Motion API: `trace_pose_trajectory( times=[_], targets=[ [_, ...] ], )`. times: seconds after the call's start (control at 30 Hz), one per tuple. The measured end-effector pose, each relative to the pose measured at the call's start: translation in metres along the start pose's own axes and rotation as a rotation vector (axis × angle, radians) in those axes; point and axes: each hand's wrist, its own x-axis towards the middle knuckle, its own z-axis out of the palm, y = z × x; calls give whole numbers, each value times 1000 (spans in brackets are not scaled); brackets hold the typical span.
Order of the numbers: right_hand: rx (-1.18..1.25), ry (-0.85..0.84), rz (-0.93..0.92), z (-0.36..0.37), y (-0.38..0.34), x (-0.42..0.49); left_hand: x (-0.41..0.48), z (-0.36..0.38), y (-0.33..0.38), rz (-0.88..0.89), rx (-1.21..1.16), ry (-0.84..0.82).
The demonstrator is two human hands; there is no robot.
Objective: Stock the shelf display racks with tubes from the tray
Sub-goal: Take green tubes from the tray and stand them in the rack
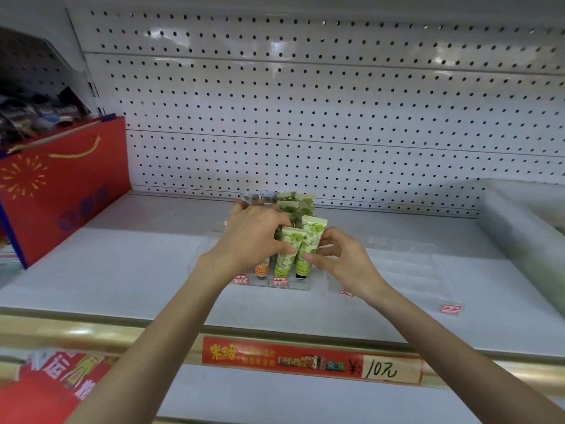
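Stock position, near to far.

1. Red packets point(55, 381): lower level, left corner; print blurred.
2. Price strip point(312, 364): red, on the gold front rail of the shelf point(122, 270), with "10" handwritten on its white end.
3. Display rack point(293, 284): clear plastic, middle of the shelf, set back from the front edge; small red labels along its front lip.
4. Second rack point(397, 264): clear, just beside the first on its right, with a red label point(451, 309) at its front right corner.
5. Orange tube point(262, 269): front row of the display rack, left side, mostly hidden under the left wrist.
6. Green tube point(286, 252): front row, upright, leaf print. The left hand point(253, 237) is closed around it, thumb on its near face.
7. Second green tube point(308, 246): touching the first on its right, upright, black cap down in the rack. The right hand point(342, 258) pinches its body between thumb and forefinger.
8. Back tubes point(295, 203): rear rows of the display rack, green and pale prints, upright.
9. Gift bag point(61, 191): red, at the left edge of the shelf.
10. Tray point(519, 228): translucent, at the right edge; contents cannot be told.
11. Pegboard point(305, 102): white, along the back edge.
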Motion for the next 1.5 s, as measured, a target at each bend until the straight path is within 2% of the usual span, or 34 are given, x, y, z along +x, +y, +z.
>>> trace_pose_trajectory(
  times=[0.27, 0.53, 1.23, 1.5],
  targets=[
    [-7, -3, -10, -5, 0, 4, 1, -3, -4, 24, 34, 11],
    [-14, -30, -47, -1, -1, 2, -1, -4, -5, -11, -56, 126],
    [-118, -67, -20, 1, 3, 1, -10, -11, -11, -51, -121, 179],
    [-132, -8, -42, -10, -11, -6, -23, -27, -16, -70, -121, 253]
  ],
)
